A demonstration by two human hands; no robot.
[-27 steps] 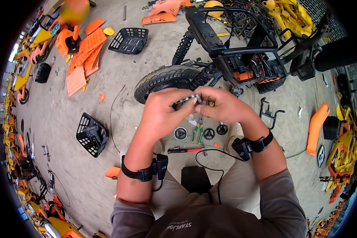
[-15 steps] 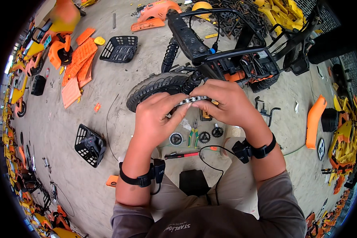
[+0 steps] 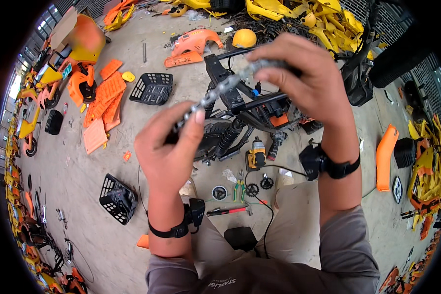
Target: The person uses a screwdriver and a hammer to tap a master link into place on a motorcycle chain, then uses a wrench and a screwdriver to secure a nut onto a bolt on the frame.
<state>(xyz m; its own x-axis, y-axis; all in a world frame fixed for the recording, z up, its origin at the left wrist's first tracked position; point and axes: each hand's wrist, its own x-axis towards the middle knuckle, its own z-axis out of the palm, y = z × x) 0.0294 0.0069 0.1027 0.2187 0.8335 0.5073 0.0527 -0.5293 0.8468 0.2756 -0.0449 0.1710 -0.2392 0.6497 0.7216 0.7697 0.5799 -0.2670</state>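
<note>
Two bare hands hold a grey metal roller chain point(image 3: 220, 90) stretched out in the air, the left hand point(image 3: 169, 147) closed round its lower end and the right hand point(image 3: 304, 73) pinching its upper end, so both have a closed grip on it. Right behind the chain sits a stripped black bike frame point(image 3: 245, 105) on the concrete floor point(image 3: 83, 181). Further down are a yellow cordless impact driver point(image 3: 256, 158), green-handled pliers point(image 3: 239, 183), two small black sprockets point(image 3: 259, 186) and a black plastic basket point(image 3: 116, 198).
</note>
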